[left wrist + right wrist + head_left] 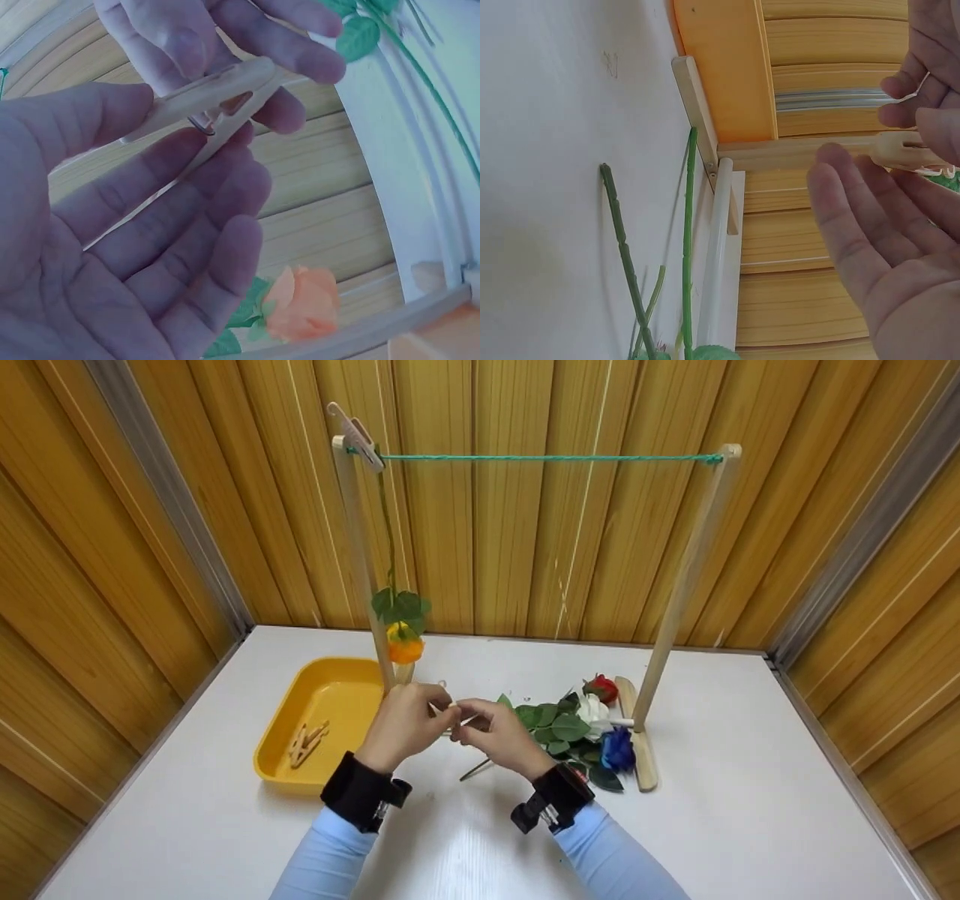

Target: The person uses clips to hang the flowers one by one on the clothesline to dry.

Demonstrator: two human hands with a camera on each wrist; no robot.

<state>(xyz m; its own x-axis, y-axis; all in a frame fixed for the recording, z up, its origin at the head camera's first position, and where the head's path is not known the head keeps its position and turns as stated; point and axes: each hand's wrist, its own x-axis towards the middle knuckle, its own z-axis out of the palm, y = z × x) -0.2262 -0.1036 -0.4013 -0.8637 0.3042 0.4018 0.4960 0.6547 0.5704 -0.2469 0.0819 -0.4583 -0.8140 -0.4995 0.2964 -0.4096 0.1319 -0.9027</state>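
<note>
A wooden clothespin (251, 77) is between the two hands, low in front of the rack. In the left wrist view, the left hand (405, 727) pinches its spread legs between thumb and forefinger. Thumb and fingers of the right hand (501, 733) pinch the same clothespin from the other side. Behind the hands, an orange rose (406, 650) hangs head down from a green line (540, 457), its stem clipped by another clothespin (358, 437). Red (602, 688), white (592, 711) and blue (618, 748) roses lie on the table beside the right hand.
Left of the hands is a yellow tray (264, 750) with several clothespins (306, 744) inside. Wooden posts (686, 585) carry the line, and a foot (646, 769) of the rack stands by the roses. Wood-patterned walls (510, 555) enclose the white table (750, 780).
</note>
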